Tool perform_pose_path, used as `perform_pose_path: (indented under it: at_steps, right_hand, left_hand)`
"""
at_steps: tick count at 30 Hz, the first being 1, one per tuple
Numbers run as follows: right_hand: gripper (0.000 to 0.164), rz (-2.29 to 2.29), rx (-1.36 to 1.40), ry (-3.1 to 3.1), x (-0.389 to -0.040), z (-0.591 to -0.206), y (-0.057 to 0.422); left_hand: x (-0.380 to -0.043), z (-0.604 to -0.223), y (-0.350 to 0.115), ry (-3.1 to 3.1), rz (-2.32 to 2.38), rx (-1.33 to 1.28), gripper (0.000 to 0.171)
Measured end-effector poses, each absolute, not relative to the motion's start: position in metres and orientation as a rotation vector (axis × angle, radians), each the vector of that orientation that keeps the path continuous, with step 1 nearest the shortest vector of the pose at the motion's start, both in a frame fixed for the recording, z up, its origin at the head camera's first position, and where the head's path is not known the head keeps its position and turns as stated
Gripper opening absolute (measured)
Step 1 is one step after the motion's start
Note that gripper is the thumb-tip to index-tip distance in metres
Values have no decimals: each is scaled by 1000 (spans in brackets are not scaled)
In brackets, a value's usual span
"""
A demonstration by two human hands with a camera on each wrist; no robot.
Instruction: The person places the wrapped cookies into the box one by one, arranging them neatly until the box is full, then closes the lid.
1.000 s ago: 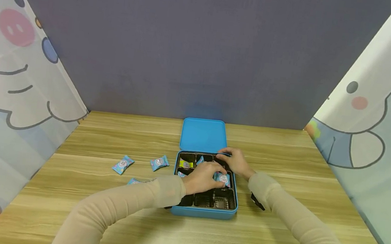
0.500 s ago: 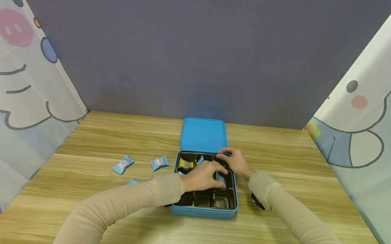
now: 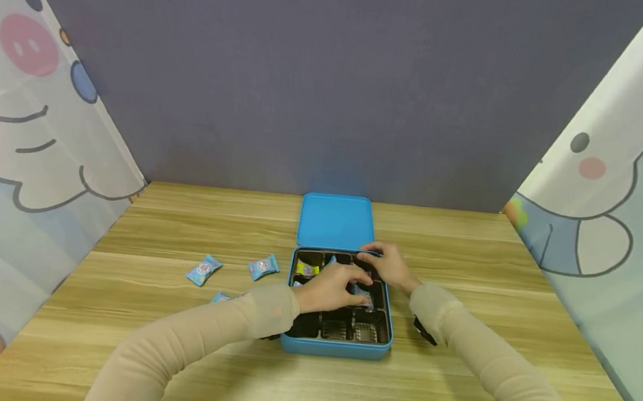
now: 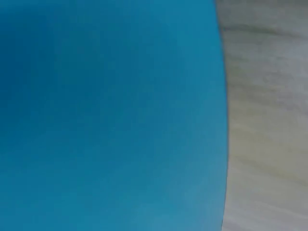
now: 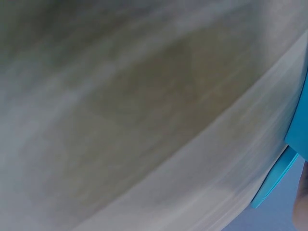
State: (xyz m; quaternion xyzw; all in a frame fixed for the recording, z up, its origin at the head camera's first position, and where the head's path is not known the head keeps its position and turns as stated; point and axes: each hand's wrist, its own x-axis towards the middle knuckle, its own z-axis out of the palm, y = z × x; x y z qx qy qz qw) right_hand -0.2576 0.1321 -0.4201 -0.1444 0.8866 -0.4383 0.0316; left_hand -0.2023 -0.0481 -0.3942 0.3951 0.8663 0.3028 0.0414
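Observation:
A blue box (image 3: 335, 348) stands on the table with its lid (image 3: 337, 222) folded back; a black divided tray (image 3: 345, 314) fills it. My left hand (image 3: 328, 287) reaches over the tray from the left, thumb and fingers apart. Below its fingertips a blue wrapped candy (image 3: 363, 294) lies in the right compartment of the middle row; any contact is too small to tell. My right hand (image 3: 388, 266) grips the box's back right corner. A yellow-green wrapped candy (image 3: 307, 269) sits in the back left compartment. Blue wrapper shows in other compartments, partly hidden by the left hand.
Left of the box lie loose blue candies: one near it (image 3: 264, 267), one farther left (image 3: 204, 270), and one partly behind the left sleeve (image 3: 220, 297). A dark grey panel (image 3: 334, 84) stands behind the wooden table (image 3: 457, 254), with printed curtains at both sides.
The blue candy between my left thumb and fingers has gone down into the right compartment of the middle row. The left hand has opened and shifted slightly left; the right hand stays put.

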Motion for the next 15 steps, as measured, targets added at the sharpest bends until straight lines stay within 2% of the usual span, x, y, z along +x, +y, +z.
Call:
perform_pose_path:
  at_steps: [9,15]
  right_hand:
    - [23,-1356,-442,2720,-257,-420,130]
    - [24,-1316,-452,2745,-260,-420,132]
  left_hand:
    - [-200,-382,-63,2599,931,1219,33]
    - [-202,-372,-76,2603,942,1138,34]
